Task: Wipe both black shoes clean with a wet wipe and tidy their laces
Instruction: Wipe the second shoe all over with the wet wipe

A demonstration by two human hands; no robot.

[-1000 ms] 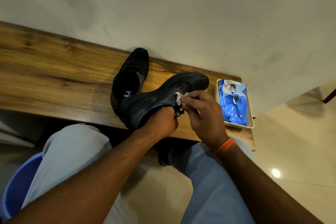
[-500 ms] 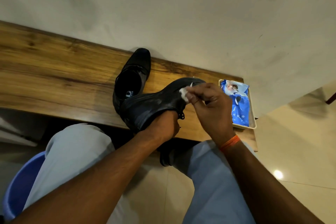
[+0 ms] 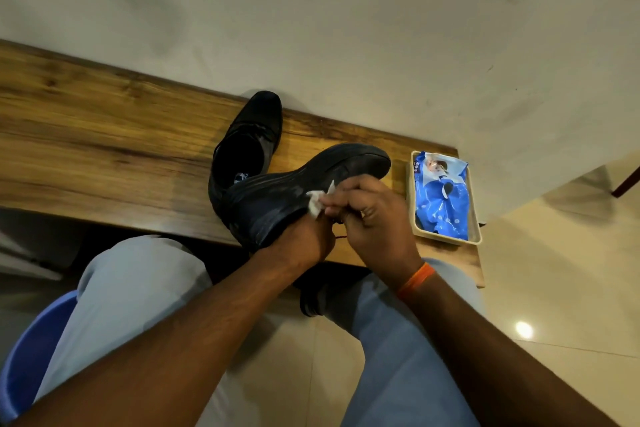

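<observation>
Nearest, two knees in pale trousers (image 3: pixel 131 291) are filling the lower view, with a blue seat edge (image 3: pixel 31 350) showing at the lower left, cut off by the border.

Left hand (image 3: pixel 304 239): reaching into the opening of the held shoe (image 3: pixel 298 187); its fingers are lying hidden inside, so whether they are spread or curled cannot be told.

Right hand (image 3: pixel 377 215), an orange band (image 3: pixel 415 281) sitting at the wrist: its curled fingers are pinching a white wet wipe (image 3: pixel 317 201) against the shoe's side. A dark lace end (image 3: pixel 341 237) is peeking out below the hand, hard to make out.

Held shoe: lying tilted on its side above the wooden table (image 3: pixel 104 149), sole edge facing up, toe pointing right.

Second shoe (image 3: pixel 252 139): standing upright on the table just behind, its heel partly covered by the held one.

Further right, a cream tray (image 3: pixel 446 240) is holding a blue wipes pack (image 3: pixel 440 198); its print is only partly readable.

Beyond, a pale wall (image 3: pixel 346 28) is rising behind the table.
</observation>
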